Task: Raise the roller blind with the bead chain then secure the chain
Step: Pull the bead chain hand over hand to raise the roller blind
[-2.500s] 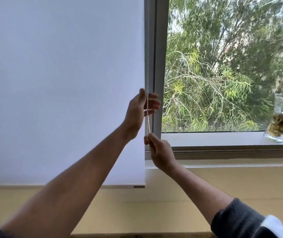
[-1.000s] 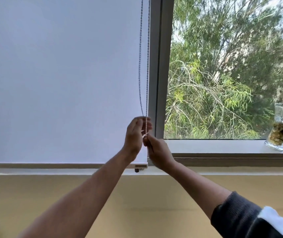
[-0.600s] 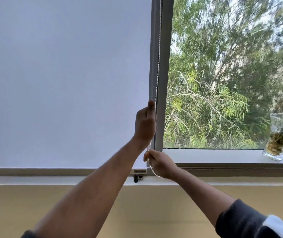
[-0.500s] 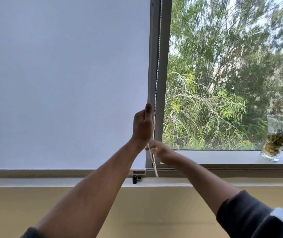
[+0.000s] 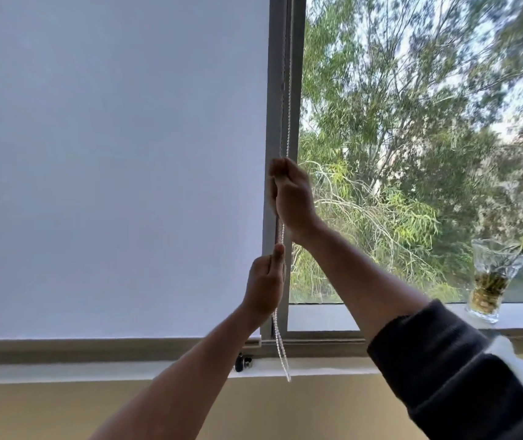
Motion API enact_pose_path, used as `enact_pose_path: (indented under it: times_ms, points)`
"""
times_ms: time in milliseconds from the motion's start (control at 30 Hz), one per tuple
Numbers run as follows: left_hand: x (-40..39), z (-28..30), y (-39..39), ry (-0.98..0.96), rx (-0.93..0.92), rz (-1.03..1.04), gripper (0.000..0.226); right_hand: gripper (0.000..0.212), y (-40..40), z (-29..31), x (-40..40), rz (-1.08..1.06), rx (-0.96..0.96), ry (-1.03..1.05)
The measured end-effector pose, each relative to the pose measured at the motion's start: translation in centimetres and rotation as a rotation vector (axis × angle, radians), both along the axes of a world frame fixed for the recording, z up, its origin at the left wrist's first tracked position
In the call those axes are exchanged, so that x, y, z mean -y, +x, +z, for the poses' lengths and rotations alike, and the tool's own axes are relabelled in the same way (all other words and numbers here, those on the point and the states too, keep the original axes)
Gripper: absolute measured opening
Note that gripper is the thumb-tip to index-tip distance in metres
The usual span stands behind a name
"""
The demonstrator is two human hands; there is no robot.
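Your right hand [image 5: 292, 198] is the higher one, closed in a fist around the bead chain [image 5: 286, 100] in front of the grey window frame [image 5: 275, 90]. Its fingers are curled away from you, so you cannot see their tips or exactly where the chain passes through the fist. Your left hand [image 5: 266, 282] sits just below, its fingers pressed together and pointing up with the chain running along them; whether they pinch the chain or only lie against it is hard to tell. Below that hand, the chain's loop hangs free and ends over the white sill [image 5: 95, 371], slightly blurred.

The roller blind [image 5: 111, 154] covers the left pane, its bottom edge just above the lower frame; your left forearm hides part of its right end. A small dark fitting [image 5: 241, 363] shows beneath that corner, too small to make out. The top of the blind and chain is cut off by the picture edge. On the ledge at right stands a glass vase [image 5: 490, 281] with a cutting. No writing or label is readable anywhere.
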State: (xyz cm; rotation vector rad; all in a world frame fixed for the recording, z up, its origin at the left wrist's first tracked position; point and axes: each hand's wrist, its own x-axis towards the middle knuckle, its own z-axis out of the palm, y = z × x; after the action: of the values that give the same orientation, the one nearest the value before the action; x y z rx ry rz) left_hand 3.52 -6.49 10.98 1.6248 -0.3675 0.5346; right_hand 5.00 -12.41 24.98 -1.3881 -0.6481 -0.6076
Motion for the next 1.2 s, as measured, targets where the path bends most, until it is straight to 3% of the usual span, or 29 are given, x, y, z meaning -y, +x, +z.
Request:
enact_pose_path:
  times_ms: [100, 233, 467, 700, 900, 1000, 1200]
  points:
    - [-1.3, -0.5, 0.1, 0.049, -0.07, -0.102, 0.056, 0.042, 0.0, -1.8, -0.1, -0.029, 0.048, -0.058]
    - [-3.1, 1.3, 0.7, 0.0, -0.038, -0.144, 0.068, 0.042, 0.4, -3.2, 0.0, -0.084, 0.057, -0.109]
    - [-3.7, 13.5, 0.2, -0.21, 0.101, -0.176, 0.061, 0.032, 0.5, -6.2, -0.5, -0.153, 0.134, -0.169]
    - [-2.2, 22.1, -1.7, -0.295, 0.018, -0.323, 0.059, 0.037, 1.1, -10.6, 0.2, -0.177, 0.156, -0.247]
    - [-0.6, 19.7, -0.9, -0.215, 0.115, -0.184, 0.062, 0.045, 2.4, -11.8, 2.0, -0.231, 0.132, -0.36]
    - [-0.7, 18.2, -0.4, -0.236, 0.13, -0.182, 0.063, 0.03, 3.0, -12.7, 3.7, -0.234, 0.064, -0.429]
    - [-0.6, 14.4, -0.2, -0.177, 0.135, -0.142, 0.062, 0.038, 2.5, -7.3, 4.9, 0.001, -0.08, -0.135]
